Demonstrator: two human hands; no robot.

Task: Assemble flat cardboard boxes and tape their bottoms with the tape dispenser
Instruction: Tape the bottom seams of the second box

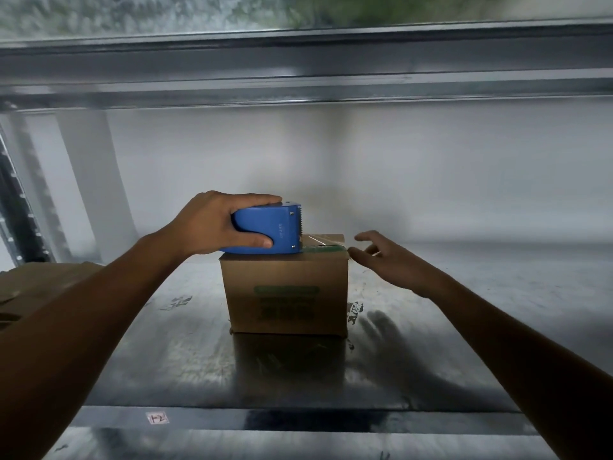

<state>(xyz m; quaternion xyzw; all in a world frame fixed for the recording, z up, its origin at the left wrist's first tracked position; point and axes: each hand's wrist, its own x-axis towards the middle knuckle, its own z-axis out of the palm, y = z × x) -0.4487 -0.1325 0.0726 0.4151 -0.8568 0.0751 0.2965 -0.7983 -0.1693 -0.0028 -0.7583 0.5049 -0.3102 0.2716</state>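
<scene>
A small brown cardboard box (285,293) with green print stands on the steel table (166,353), its flaps closed on top. My left hand (212,224) grips a blue tape dispenser (265,229) that rests on the left part of the box top, cutter end facing right. A strip of clear tape (323,241) runs from the cutter across the top toward the right edge. My right hand (381,260) hovers at the box's upper right corner, fingers spread and relaxed, fingertips close to the tape end; contact is unclear.
Flat brown cardboard (36,287) lies at the left on the table. A metal shelf beam (298,61) runs overhead and an upright post (23,207) stands at the far left. A small label (157,418) marks the table's front edge.
</scene>
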